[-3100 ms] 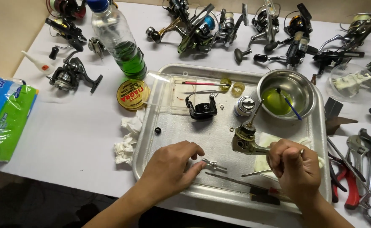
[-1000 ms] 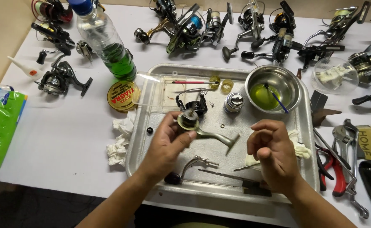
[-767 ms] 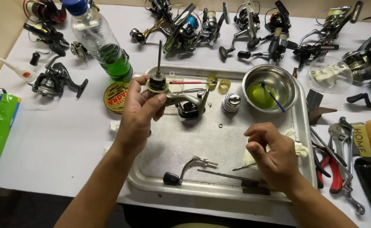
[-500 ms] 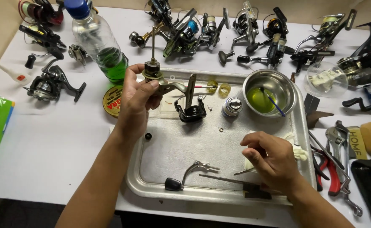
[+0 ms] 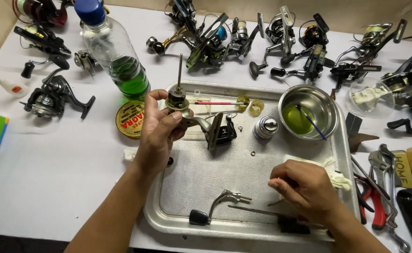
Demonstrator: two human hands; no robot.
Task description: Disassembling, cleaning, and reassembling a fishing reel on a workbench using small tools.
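Head view: a stripped fishing reel body held up over a metal tray.

The left hand (image 5: 161,129) has its grip closed around the reel body (image 5: 187,112), lifted above the tray's (image 5: 178,220) far left corner, its thin shaft pointing up and its foot slanting down to the right, just beside a black spool part (image 5: 225,133). The right hand (image 5: 304,187) hovers low over the tray's near right side, its grip pinched narrow on a small thin piece I cannot make out, beside a white cloth (image 5: 330,166). A crank handle (image 5: 217,206) lies at the tray's near edge, a steel bowl (image 5: 307,112) of yellow-green liquid at the far right. A green-filled bottle (image 5: 117,56) stands on the surface.
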